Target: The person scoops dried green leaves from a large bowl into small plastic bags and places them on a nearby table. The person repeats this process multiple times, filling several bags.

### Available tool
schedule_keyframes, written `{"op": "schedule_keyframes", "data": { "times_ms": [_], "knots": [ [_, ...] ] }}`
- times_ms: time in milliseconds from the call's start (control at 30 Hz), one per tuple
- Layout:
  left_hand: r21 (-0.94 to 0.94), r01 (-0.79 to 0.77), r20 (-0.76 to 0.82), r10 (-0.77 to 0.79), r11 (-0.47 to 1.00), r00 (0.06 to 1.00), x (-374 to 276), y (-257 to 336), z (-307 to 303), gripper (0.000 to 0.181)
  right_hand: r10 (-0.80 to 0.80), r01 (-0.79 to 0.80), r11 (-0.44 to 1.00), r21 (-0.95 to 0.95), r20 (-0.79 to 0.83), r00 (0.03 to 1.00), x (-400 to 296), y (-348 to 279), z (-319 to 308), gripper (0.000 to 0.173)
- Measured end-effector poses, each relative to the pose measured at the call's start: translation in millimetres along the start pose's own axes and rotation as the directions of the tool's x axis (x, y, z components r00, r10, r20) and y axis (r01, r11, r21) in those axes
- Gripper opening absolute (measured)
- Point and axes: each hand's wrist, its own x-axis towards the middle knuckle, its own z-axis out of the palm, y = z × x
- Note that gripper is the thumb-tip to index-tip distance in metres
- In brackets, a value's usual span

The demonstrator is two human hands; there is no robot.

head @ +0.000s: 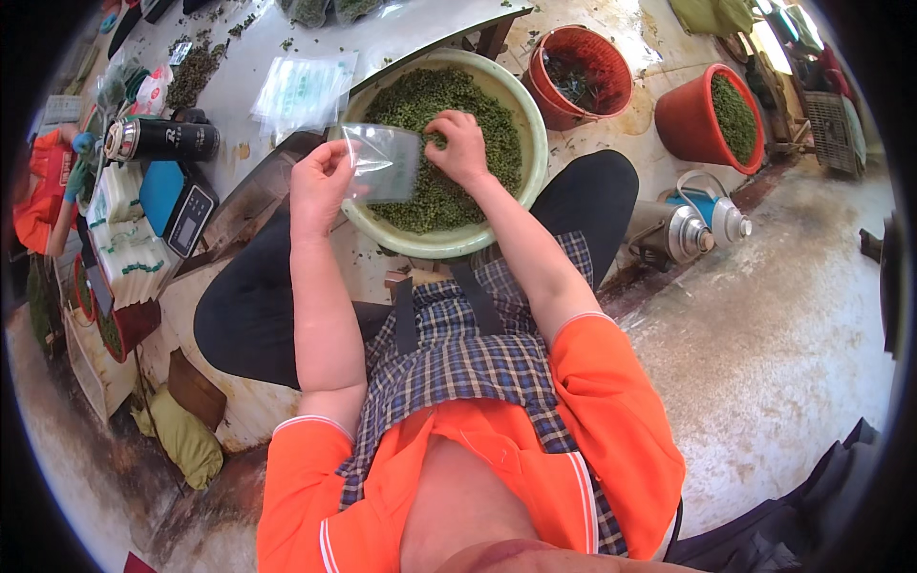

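A large pale green basin (534, 154) filled with small green berry-like pieces (430, 218) stands between my knees. My left hand (322, 179) pinches the left edge of a clear plastic bag (387, 163), which hangs over the left part of the basin. Above the heap is my right hand (458, 147), its fingers curled near the bag's upper right edge; whether they hold any pieces cannot be seen. A stack of clear printed bags (301, 93) lies on the table's edge, just beyond the basin.
On the left are a black vacuum flask (168, 140), a blue-topped digital scale (172, 204) and stacked bags (132, 258). Red buckets (580, 75) (680, 118) and metal flasks (670, 233) stand at right. A person (46, 190) with gloved hands is at far left.
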Motion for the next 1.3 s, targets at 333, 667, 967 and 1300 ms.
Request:
{"op": "schedule_keyframes", "data": {
  "times_ms": [333,667,967,1300],
  "knots": [
    [0.736,-0.118,-0.126,0.306,0.667,0.944,17.5,-51.9,51.4,0.021,0.288,-0.441,-0.316,0.840,0.528,0.799,2.9,-17.6,-65.9,0.033],
    [0.617,-0.303,0.018,0.372,0.727,0.928,18.8,-50.7,83.2,0.029,0.489,-0.759,0.132,0.638,0.624,0.610,16.2,-52.2,-71.8,0.033],
    [0.608,-0.426,0.107,0.463,0.670,0.880,13.1,-59.0,88.1,0.036,0.344,-0.733,0.315,0.602,0.648,0.680,2.0,-31.9,-64.3,0.053],
    [0.630,-0.450,0.097,0.511,0.633,0.854,5.6,-59.6,101.8,0.047,0.524,-0.793,0.137,0.593,0.636,0.566,-3.0,-11.0,-37.6,0.035]
  ]
}}
